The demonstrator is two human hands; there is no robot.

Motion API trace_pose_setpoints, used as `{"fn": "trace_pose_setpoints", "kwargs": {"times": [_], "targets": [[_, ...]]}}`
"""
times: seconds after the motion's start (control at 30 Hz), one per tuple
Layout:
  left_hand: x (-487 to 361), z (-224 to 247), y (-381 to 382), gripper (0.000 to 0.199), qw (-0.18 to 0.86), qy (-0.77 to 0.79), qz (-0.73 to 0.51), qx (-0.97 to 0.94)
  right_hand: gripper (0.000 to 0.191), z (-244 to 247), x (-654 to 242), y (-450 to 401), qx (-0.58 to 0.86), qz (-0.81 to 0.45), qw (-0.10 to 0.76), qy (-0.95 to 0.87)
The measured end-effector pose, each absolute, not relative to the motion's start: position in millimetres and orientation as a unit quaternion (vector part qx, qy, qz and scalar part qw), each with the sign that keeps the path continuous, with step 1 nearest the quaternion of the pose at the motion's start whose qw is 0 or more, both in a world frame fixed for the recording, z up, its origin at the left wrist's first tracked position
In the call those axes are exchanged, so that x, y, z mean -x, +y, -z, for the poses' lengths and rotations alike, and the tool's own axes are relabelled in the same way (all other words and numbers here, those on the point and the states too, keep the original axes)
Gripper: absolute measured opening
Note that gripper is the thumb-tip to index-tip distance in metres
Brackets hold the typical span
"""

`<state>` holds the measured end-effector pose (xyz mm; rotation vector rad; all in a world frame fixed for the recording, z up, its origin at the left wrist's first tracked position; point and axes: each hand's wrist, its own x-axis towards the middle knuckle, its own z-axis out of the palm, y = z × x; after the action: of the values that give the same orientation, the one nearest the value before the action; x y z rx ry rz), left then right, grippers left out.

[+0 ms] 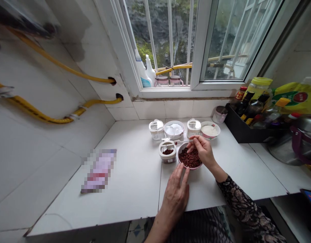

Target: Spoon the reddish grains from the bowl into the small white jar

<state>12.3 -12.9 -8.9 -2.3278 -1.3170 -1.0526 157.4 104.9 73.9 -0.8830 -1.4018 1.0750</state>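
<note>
My right hand pinches the handle of a small white spoon, above the far rim of a bowl of dark red peppercorns. The spoon's head points left, with a few red grains on it, near an open-lidded jar that holds some of the same grains. My left hand rests its extended fingertips against the bowl's near rim; the fingers are apart.
Behind stand a clear jar, a bowl of white grains, a second clear jar and a bowl of pale powder. A black bottle box and a metal pot are on the right; a blurred packet lies left.
</note>
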Motion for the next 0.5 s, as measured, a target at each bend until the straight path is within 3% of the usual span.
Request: {"fn": "trace_pose_setpoints", "kwargs": {"times": [0.23, 0.5], "targets": [[-12.6, 8.8, -12.6, 0.07, 0.125, -0.453, 0.379, 0.798, 0.022, -69.9, -144.3, 87.3, 0.319, -0.231, 0.467, -0.792], [-12.2, 8.6, -13.9, 0.068, 0.125, -0.454, 0.367, 0.802, 0.019, -81.9, -168.3, 95.6, 0.411, -0.297, 0.518, -0.689]]}}
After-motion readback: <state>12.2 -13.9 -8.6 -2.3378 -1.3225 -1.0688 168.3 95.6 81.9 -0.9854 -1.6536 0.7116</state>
